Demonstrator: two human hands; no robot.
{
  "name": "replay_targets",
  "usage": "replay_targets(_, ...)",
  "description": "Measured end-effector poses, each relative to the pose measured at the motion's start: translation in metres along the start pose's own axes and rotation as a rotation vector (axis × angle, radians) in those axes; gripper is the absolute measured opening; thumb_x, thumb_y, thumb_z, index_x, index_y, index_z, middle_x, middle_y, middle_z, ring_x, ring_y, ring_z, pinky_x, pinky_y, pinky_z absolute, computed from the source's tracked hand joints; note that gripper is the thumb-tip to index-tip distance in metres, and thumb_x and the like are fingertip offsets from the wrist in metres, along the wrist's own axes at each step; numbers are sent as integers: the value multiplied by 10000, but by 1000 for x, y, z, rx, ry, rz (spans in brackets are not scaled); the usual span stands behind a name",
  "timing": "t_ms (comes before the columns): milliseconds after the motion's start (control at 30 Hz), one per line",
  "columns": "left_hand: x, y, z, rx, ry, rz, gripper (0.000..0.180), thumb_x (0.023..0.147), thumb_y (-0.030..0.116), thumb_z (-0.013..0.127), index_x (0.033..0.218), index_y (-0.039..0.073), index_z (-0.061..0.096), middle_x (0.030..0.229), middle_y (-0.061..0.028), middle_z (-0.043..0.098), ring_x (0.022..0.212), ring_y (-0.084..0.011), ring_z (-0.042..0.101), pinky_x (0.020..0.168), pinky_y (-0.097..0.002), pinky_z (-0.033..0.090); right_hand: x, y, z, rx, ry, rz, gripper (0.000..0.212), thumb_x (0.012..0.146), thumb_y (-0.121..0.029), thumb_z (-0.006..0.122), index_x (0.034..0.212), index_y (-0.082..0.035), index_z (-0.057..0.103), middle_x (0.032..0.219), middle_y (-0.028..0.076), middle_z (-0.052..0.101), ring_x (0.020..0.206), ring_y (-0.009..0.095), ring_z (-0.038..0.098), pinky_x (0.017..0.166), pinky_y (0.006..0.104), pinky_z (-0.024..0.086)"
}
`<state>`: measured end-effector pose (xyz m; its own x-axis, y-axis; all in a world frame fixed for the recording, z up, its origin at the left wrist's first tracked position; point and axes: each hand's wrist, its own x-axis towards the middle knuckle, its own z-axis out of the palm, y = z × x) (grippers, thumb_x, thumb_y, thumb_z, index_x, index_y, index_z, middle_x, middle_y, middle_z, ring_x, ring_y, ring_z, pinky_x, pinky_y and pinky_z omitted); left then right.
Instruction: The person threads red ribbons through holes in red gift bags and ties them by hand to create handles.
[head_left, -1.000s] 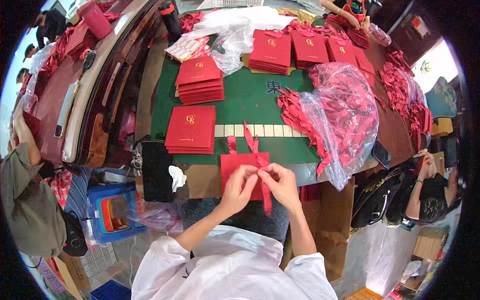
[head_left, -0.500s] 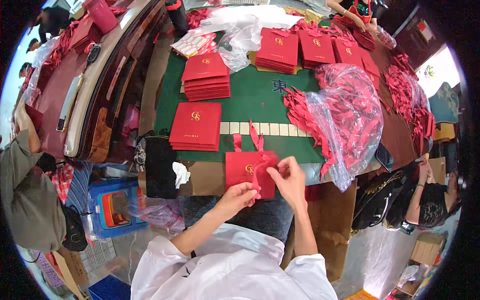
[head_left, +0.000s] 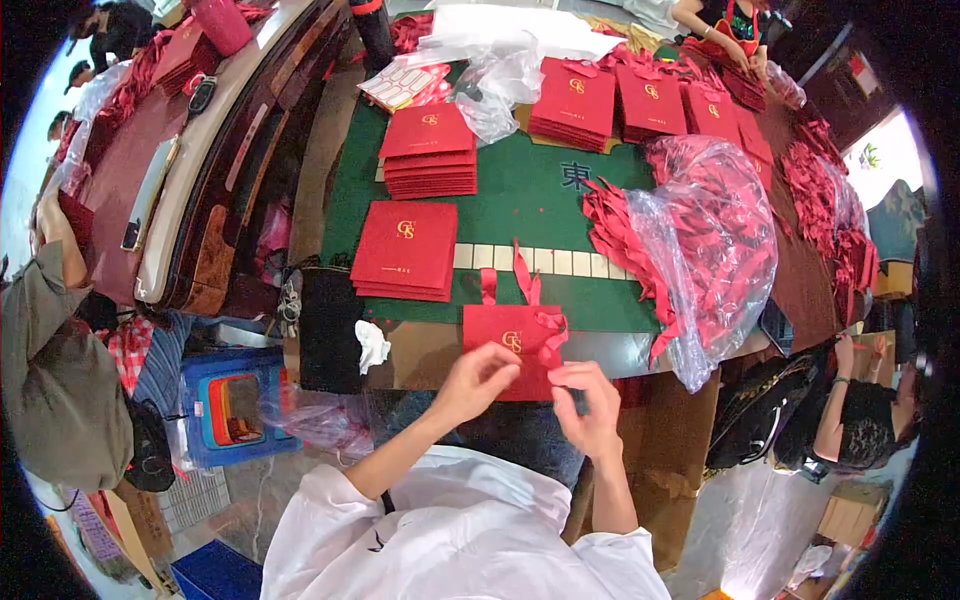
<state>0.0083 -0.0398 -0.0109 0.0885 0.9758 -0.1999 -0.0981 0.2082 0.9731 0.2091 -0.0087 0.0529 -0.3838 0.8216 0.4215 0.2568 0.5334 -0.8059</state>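
A small red paper bag (head_left: 485,325) with gold print lies at the table's front edge, ribbon handles pointing away from me. A loose red ribbon (head_left: 551,348) hangs looped and curled over its right side. My left hand (head_left: 475,388) is over the bag's lower left, thumb and fingers curved but apart, holding nothing. Near the bag's lower right corner is my right hand (head_left: 590,408), its thumb and forefinger apart. Its fingertips are close to the ribbon's lower end; whether they touch it I cannot tell.
Stacked red bags (head_left: 405,250) stand on the green mat left of my work, with more stacks behind. A clear plastic sack of red ribbons (head_left: 710,230) lies to the right. White tiles (head_left: 545,261) form a row across the mat. Another person's hands (head_left: 745,55) work at the far right.
Both hands have come off the ribbon they were working and moved apart, the right one lower. The ribbon now rests in a curl on the bag. The whole view has shifted slightly.
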Motion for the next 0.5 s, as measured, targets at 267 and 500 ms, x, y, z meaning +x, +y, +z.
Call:
replay_targets(267,26,29,-32,975,420,444,418,802,53,720,1198,21,590,1133,-172,569,997,-356,585,873,-427,492,19,-3,27,-91,-53,333,166,833,-40,752,955,0,647,893,109,677,813,233,681,737,320,538)
replay_targets(500,33,20,-21,912,314,427,439,767,41,735,1182,20,591,1134,-191,560,1025,-386,558,875,-452,479,21,30,59,-209,-8,277,124,845,-65,705,937,-42,625,914,124,666,841,322,671,716,399,536)
